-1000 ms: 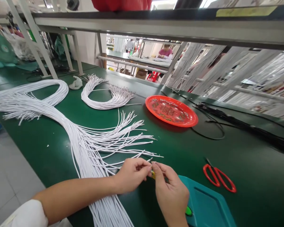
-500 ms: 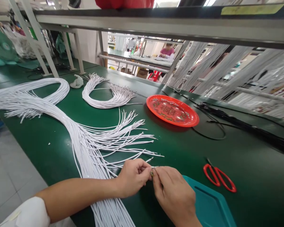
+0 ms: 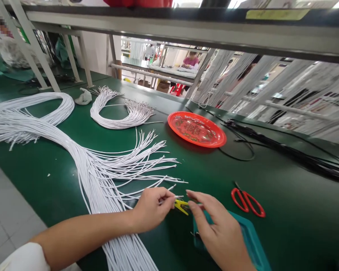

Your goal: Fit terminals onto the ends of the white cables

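Note:
My left hand (image 3: 154, 207) pinches the end of a white cable, whose tip pokes out past the fingertips. Beside that tip is a small yellow tool (image 3: 182, 206), between my two hands. My right hand (image 3: 214, 226) has its thumb and fingers apart, with the thumb tip close to the yellow tool; whether it touches the tool is unclear. Under my left forearm runs a large bundle of white cables (image 3: 93, 173), its loose ends fanned out to the right. A teal tray (image 3: 255, 241) lies partly behind my right hand.
Red-handled scissors (image 3: 247, 201) lie on the green table (image 3: 59, 203) at the right. Farther back are a red round tray (image 3: 196, 130), a curved white cable bundle (image 3: 110, 118) and black cables (image 3: 285, 150). A shelf beam (image 3: 169, 30) crosses above. A person (image 3: 190, 62) sits in the distance.
My right hand's fingers have parted and moved away from my left fingertips. The yellow tool and more of the teal tray now show. The whole view has shifted slightly.

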Demonstrator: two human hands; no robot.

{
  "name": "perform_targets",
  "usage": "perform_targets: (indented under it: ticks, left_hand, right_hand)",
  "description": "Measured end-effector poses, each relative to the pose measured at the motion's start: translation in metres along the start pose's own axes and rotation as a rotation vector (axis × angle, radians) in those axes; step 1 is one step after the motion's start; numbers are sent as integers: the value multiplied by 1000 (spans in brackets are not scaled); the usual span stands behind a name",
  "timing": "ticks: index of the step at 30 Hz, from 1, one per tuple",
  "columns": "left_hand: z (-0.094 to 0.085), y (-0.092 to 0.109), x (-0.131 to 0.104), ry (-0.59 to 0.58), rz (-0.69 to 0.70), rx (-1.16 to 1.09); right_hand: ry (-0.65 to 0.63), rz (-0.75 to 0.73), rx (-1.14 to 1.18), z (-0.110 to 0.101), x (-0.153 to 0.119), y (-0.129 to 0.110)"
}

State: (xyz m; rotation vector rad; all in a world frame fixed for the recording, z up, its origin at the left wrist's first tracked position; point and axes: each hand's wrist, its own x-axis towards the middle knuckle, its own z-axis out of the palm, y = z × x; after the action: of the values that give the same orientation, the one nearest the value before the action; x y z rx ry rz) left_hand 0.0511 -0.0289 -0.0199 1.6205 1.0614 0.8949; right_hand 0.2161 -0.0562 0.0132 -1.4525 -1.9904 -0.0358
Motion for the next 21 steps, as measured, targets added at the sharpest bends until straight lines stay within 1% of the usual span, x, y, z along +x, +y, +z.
perform_targets:
  ticks: [3, 6, 9, 11, 12, 14, 16, 18, 21]
  left_hand:
    - [-1, -1, -2, -40, 86, 107]
    - [-2, -5, -4, -72, 235, 229]
    - [-4, -11, -5, -109, 446, 373]
    - [-6, -12, -4, -117, 539, 404]
    - [-8, -11, -3, -111, 551, 380]
    - [-10, -7, 0, -96, 509, 273]
    - [-12, 0, 3, -73, 389, 144]
    - [-12, 5, 4, -59, 233, 33]
    - [-9, 6, 4, -53, 38, -93]
  right_hand:
    - [-121, -51, -22, 3, 3, -4]
    - [-265, -34, -94, 0, 7, -12]
    - [-434, 64, -141, -7, 15, -18]
    - [-573, 185, -53, -11, 20, -17]
    - [-632, 257, 34, -13, 23, -16]
    - [-699, 379, 235, -13, 25, -14]
    - [-692, 440, 376, -11, 23, -11]
    - [-645, 459, 401, -7, 18, -9]
    - [-483, 515, 350, -3, 11, -4]
